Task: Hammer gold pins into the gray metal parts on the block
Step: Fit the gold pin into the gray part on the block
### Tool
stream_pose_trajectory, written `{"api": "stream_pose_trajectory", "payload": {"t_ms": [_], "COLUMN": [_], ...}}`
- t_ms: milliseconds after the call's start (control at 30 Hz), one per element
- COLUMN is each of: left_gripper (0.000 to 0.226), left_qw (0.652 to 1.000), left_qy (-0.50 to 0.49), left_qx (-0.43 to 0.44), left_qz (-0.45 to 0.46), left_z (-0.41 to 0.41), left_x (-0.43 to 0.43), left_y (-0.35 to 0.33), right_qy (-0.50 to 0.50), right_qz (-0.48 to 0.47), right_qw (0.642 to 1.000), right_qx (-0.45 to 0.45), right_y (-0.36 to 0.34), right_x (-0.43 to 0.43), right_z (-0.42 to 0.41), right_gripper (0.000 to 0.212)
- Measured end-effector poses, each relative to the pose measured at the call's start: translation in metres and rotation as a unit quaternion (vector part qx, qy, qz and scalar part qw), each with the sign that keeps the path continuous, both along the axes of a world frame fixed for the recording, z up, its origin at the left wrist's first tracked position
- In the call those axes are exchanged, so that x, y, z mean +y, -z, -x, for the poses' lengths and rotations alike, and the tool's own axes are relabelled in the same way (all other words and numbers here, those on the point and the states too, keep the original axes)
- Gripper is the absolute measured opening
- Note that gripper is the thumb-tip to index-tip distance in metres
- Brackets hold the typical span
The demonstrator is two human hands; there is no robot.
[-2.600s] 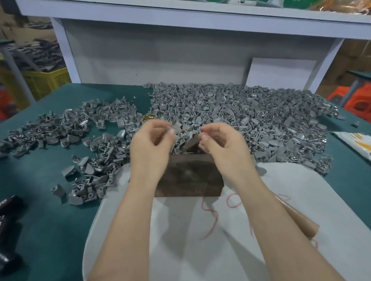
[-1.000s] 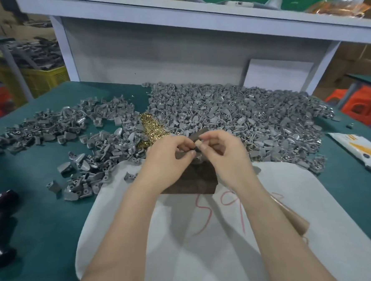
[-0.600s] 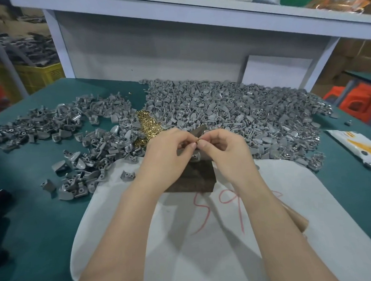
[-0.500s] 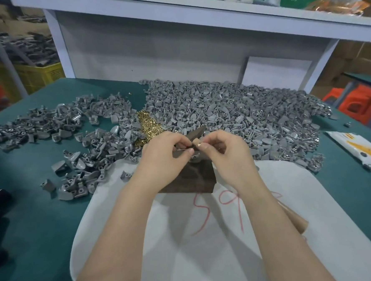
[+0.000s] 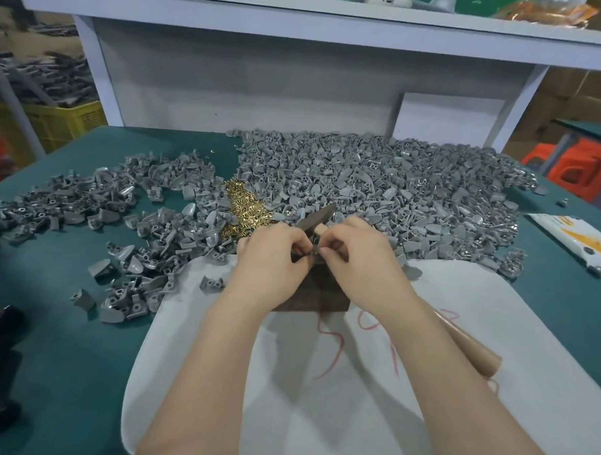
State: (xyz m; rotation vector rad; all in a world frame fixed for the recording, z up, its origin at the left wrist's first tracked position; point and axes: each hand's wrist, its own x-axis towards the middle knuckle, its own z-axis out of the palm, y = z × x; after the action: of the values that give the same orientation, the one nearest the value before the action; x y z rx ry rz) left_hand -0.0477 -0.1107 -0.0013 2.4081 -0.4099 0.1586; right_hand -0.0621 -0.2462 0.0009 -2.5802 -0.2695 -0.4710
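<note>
I see left hand [image 5: 269,262] and right hand [image 5: 359,257] fingertip-pinching one small matte gray part [image 5: 314,254] atop dark wood block [image 5: 313,293], block on white felt pad [image 5: 338,401]. Shiny gold pins [image 5: 243,209] piled just behind left hand; pin in grip: can't tell.

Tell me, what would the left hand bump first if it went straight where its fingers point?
Probably the right hand, fingertips directly opposite over the block; the small part pinched between them might come first.

Matt gray parts [image 5: 377,184], shiny gold pins [image 5: 245,213], wood block [image 5: 317,293]
</note>
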Motion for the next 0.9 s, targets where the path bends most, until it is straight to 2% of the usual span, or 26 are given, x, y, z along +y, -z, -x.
{"api": "stream_pose_trajectory", "payload": {"t_ms": [133, 233, 333, 533, 633, 733, 833, 900], "left_gripper": [0.006, 0.013, 0.004, 0.013, 0.002, 0.014, 0.019, 0.021], "left_qw": [1.000, 1.000, 1.000, 0.999, 1.000, 1.000, 1.000, 1.000], "left_qy": [-0.002, 0.002, 0.008, 0.017, 0.013, 0.007, 0.002, 0.000], "left_qx": [0.000, 0.003, -0.003, -0.018, -0.009, -0.002, 0.002, 0.006], "left_qz": [0.003, 0.005, -0.011, -0.031, 0.002, 0.015, 0.024, 0.030], "left_z": [-0.002, -0.003, -0.004, -0.006, -0.004, -0.002, -0.002, -0.002], "left_x": [0.001, 0.002, 0.002, 0.002, 0.003, 0.003, 0.003, 0.003], "left_y": [0.001, 0.001, 0.001, 0.002, 0.001, 0.002, 0.001, 0.002], "right_qy": [0.000, 0.013, 0.026, 0.038, 0.028, 0.009, 0.004, 0.010], "right_qz": [0.040, 0.088, 0.131, 0.174, 0.120, 0.003, -0.125, -0.160], "right_qw": [0.999, 0.996, 0.991, 0.984, 0.992, 0.999, 0.990, 0.985], "right_qx": [-0.004, -0.013, 0.001, -0.004, 0.005, 0.036, 0.070, 0.058], "right_y": [-0.001, -0.002, -0.008, -0.012, -0.005, -0.002, -0.001, 0.002], "right_x": [0.003, 0.006, 0.009, 0.014, 0.009, -0.002, -0.012, -0.014], "right_z": [0.000, 0.000, -0.002, -0.005, -0.004, -0.004, -0.004, -0.004], "right_gripper": [0.009, 0.011, 0.011, 0.012, 0.011, 0.013, 0.020, 0.021]}}
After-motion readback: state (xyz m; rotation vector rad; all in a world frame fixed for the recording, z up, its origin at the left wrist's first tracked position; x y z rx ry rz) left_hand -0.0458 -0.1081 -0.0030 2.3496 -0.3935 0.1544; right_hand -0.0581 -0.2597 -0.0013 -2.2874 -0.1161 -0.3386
